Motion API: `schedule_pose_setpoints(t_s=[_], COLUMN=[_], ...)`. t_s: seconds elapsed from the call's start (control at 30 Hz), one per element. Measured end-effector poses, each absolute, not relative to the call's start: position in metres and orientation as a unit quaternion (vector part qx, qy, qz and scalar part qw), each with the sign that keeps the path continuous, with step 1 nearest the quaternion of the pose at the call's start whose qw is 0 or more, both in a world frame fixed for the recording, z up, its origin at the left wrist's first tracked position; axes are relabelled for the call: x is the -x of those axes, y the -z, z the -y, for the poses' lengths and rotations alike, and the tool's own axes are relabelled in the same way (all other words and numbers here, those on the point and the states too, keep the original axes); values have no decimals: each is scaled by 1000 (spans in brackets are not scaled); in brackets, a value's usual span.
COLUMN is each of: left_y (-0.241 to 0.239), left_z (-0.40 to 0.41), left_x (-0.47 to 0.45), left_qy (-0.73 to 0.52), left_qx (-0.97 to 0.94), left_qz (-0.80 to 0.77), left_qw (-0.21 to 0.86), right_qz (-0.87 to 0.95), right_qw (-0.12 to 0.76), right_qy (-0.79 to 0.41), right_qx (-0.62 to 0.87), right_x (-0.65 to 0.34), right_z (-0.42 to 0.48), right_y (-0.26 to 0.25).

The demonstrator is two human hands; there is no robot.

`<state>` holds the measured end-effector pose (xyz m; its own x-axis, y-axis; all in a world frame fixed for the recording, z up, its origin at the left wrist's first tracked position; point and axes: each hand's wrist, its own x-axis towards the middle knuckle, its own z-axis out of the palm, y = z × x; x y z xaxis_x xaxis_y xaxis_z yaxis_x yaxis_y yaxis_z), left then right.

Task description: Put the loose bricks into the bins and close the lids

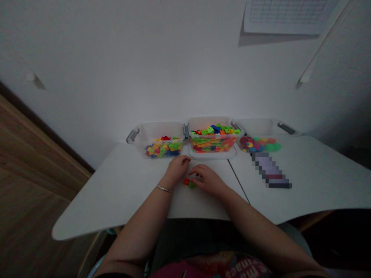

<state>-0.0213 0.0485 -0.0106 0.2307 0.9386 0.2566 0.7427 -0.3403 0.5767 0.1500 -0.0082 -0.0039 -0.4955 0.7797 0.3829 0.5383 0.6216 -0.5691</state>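
My left hand (177, 167) rests on the white table (121, 185) with its fingers curled, just in front of the left clear bin (156, 144); whether anything is in it is hidden. My right hand (206, 178) lies beside it, fingers pinched on a small block piece, red and green (189, 183), which sits on the table between the two hands. A thin bracelet (164, 189) circles my left wrist.
Three clear plastic bins stand against the wall: the left one with mixed coloured pieces, the middle bin (213, 141) heaped with bricks, the right bin (259, 141) with round pieces. A blurred-out flat object (271, 170) lies right of my hands. Wooden floor lies to the left.
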Motion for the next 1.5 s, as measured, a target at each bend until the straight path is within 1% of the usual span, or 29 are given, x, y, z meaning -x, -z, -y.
schedule_pose_setpoints(t_s=[0.1,0.17,0.23,0.33,0.6,0.73,0.87,1.07,1.13,1.27,1.37,1.5], left_y=[11,12,12,12,11,12,13,10,10,12,12,9], left_z=[-48,-48,-48,-48,-47,-46,-46,-44,-43,-42,-41,-38], left_x=[20,19,19,20,22,21,20,17,16,16,16,15], left_qy=[-286,-285,-285,-283,-280,-283,-289,-265,-262,-254,-249,-238], left_qx=[-766,-765,-765,-763,-762,-763,-772,-790,-795,-819,-835,-862], left_qz=[-551,-553,-554,-555,-557,-553,-538,-526,-515,-470,-447,-404], left_qw=[168,167,167,171,175,179,178,172,183,210,203,191], right_qz=[885,895,887,856,779,738,751,796,793,742,699,639], right_qw=[267,258,264,282,326,349,365,344,348,383,419,497], right_qy=[-161,-156,-172,-194,-186,-209,-185,-158,-163,-209,-246,-251], right_qx=[346,330,336,388,501,539,518,473,472,510,525,531], right_x=[-147,-147,-148,-152,-167,-173,-175,-173,-173,-172,-173,-175], right_z=[14,14,12,5,-12,-16,-17,-14,-15,-16,-19,-23], right_y=[11,13,15,19,23,26,29,33,34,35,37,40])
